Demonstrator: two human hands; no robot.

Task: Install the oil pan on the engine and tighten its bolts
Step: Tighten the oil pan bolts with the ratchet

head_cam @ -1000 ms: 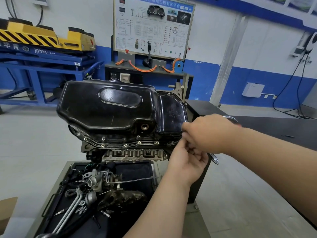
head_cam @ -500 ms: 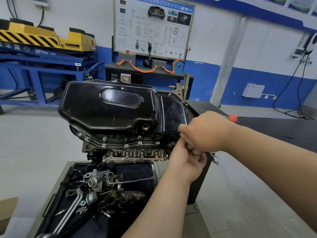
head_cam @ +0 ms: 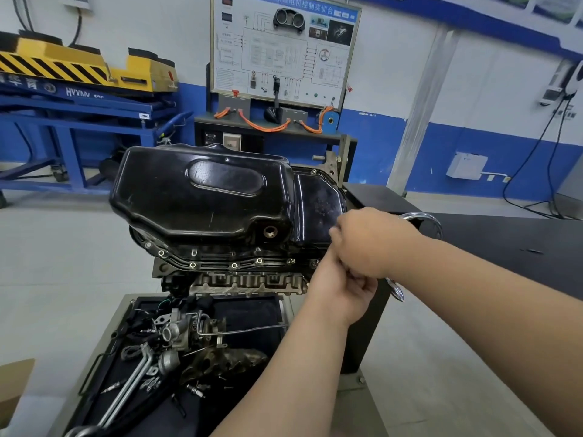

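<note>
The black oil pan [head_cam: 202,197] sits on top of the upturned engine [head_cam: 249,280], with several bolts [head_cam: 234,265] along its near flange. Both hands work at the pan's near right corner. My right hand [head_cam: 375,241] lies on top with its back to the camera and its fingers curled at the pan edge. Just beneath it, my left hand [head_cam: 342,287] has its fingers curled too. A chrome wrench end [head_cam: 398,291] sticks out below the hands, and a curved chrome piece [head_cam: 424,219] shows behind my right wrist. The bolt under the hands is hidden.
Below the engine, a black tray [head_cam: 252,310] holds loose engine parts and pipes [head_cam: 176,332]. A black stand block [head_cam: 375,200] is behind my hands. A wiring training board [head_cam: 284,48] and a blue lift table [head_cam: 88,105] stand by the far wall. A cardboard box [head_cam: 12,386] is at the lower left.
Both hands stay at the same corner with small turning motions. A red tip showed behind my right wrist half a second ago; the curved chrome piece shows there now.
</note>
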